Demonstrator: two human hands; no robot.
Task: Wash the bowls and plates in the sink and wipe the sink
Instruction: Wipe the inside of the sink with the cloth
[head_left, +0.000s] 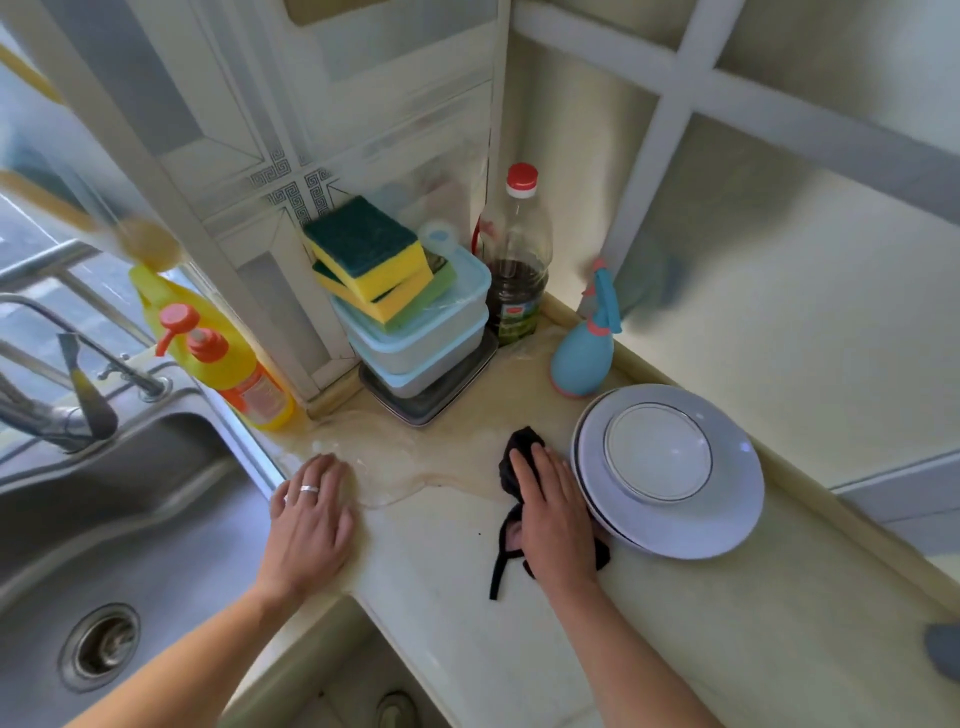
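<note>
While our right hand (553, 512) lies flat, fingers straight, on the black rag (519, 457), left hand (311, 512) rests open on the wet cream surface (441, 561). Steel sink (156, 519) holds nothing we can see. White plates with an upturned bowl (657, 452) sit stacked right: washing looks done, wiping left. Lidded blue tubs (421, 338) behind, contents unclear.

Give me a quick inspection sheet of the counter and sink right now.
Surface: counter wet, puddle by the corner.
Job's things: stacked plates with upturned bowl on top; sink holds no dishes.
Clutter: sponges on stacked containers; two detergent bottles; dark-liquid bottle; spray bottle.
Hands: left hand flat on the counter; right hand presses black cloth.
Cables: nothing seen.
Surroundings: faucet, tiled wall.
</note>
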